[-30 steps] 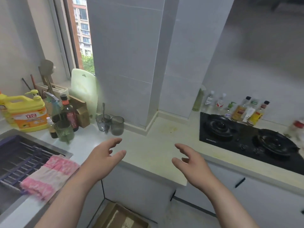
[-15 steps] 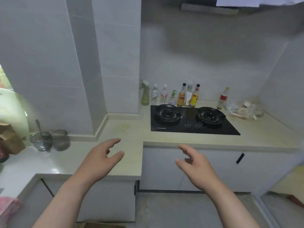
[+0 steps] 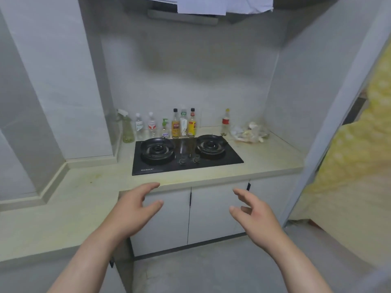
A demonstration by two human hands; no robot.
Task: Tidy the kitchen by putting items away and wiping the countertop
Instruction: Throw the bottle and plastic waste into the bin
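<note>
Pale tiled kitchen: with both my hands, left (image 3: 133, 210) and right (image 3: 254, 212), spread wide and empty, I judge the crumpled plastic bag (image 3: 249, 132) at one o'clock on the desk (image 3: 264, 157) light and floppy, best pinched at its bunched top.

Just one view here, a wide-angle head cam looking forward and down from standing height. It faces the corner worktop (image 3: 264, 157), with the black hob (image 3: 186, 155) dead centre and fairly close. Both forearms come in from the bottom edge, and the cupboard doors (image 3: 211, 212) fill the lower middle. Edges bend a lot.
</note>
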